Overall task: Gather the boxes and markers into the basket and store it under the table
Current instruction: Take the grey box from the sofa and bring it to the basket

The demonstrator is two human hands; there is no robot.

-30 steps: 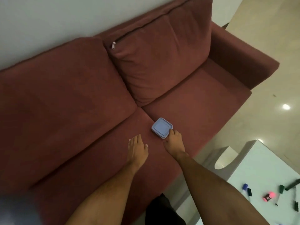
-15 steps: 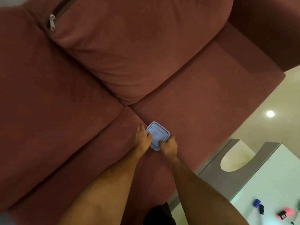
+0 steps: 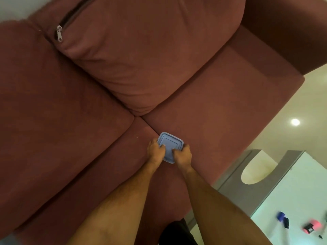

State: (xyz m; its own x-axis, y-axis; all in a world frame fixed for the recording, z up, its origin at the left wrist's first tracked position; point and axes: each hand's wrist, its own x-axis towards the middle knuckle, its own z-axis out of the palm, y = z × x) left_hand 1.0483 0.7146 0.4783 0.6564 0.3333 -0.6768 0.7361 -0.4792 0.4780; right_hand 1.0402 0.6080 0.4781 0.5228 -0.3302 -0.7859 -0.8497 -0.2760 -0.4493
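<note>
The left hand [image 3: 156, 151] and right hand [image 3: 182, 156] each pinch an opposite edge of the flat, square, pale-blue plastic box [image 3: 170, 145], steadying it for lifting off the maroon fabric sofa [image 3: 74, 121].

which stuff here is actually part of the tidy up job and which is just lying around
Part of the job:
- blue box on the sofa seat, gripped by the left hand and right hand
- small blurred pieces on the white table: a blue one and a pink one, possibly markers or caps

Just there:
- red sofa
- back cushion with a zipper
</note>
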